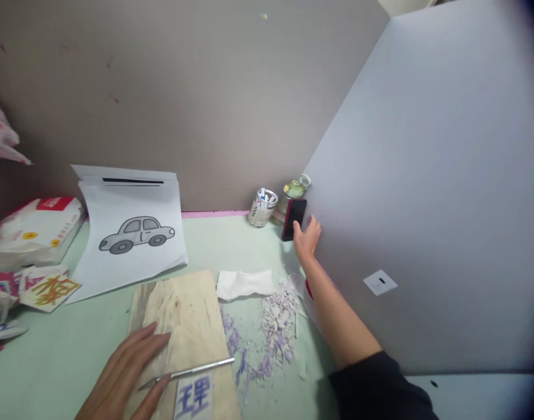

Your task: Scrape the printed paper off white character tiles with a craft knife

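My left hand (124,368) lies with its fingers spread on a wooden board (192,309). A slim metal craft knife (203,368) rests across the board, its blade between my thumb and fingers; the thumb tip is at the knife. Just below the handle sits a small pale block (194,398) with a purple-blue character on it. At the far right, my right hand (308,238) reaches to an upright dark phone (295,219) with a red edge. Its thumb overlaps the phone's right side, while the other fingers are apart from it.
Purple and white shavings (278,326) and a folded white tissue (244,284) lie right of the board. Behind the phone stand a green-lidded bottle (295,188) and a tin (261,213). Car-drawing paper (135,201) and a white box (39,227) are left. A grey partition (446,192) borders the right.
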A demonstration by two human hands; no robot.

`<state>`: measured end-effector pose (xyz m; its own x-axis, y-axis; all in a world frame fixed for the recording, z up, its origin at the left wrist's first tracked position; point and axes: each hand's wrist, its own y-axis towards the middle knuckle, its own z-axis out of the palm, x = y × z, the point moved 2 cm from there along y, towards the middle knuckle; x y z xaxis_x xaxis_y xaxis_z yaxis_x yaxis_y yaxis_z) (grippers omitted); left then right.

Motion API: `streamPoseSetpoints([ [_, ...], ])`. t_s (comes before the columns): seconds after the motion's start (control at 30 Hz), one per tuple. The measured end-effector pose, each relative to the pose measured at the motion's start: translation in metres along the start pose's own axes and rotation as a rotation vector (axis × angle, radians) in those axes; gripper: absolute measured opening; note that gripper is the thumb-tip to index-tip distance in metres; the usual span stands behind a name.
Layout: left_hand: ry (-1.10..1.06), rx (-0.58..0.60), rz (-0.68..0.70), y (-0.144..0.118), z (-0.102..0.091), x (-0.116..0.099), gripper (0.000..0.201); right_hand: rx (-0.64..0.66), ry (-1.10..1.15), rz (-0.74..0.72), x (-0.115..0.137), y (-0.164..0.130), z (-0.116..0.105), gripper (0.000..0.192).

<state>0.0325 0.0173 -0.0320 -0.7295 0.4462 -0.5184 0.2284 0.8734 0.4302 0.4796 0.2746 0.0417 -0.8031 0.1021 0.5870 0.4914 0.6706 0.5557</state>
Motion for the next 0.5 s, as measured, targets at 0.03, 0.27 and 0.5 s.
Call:
streamPoseSetpoints([
  [0.03,0.001,-0.003,0.001,0.000,-0.001,0.000,0.049,-0.005,-0.006,-0.006,0.002,-0.002,0.002,0.051],
  [0.27,0.020,-0.029,0.011,0.001,-0.005,0.000,0.047,0.022,-0.007,0.024,0.003,-0.011,0.019,0.035],
  [0.5,0.018,-0.029,0.022,-0.002,-0.005,0.005,0.048,0.004,0.012,0.085,-0.011,-0.005,0.013,0.035],
])
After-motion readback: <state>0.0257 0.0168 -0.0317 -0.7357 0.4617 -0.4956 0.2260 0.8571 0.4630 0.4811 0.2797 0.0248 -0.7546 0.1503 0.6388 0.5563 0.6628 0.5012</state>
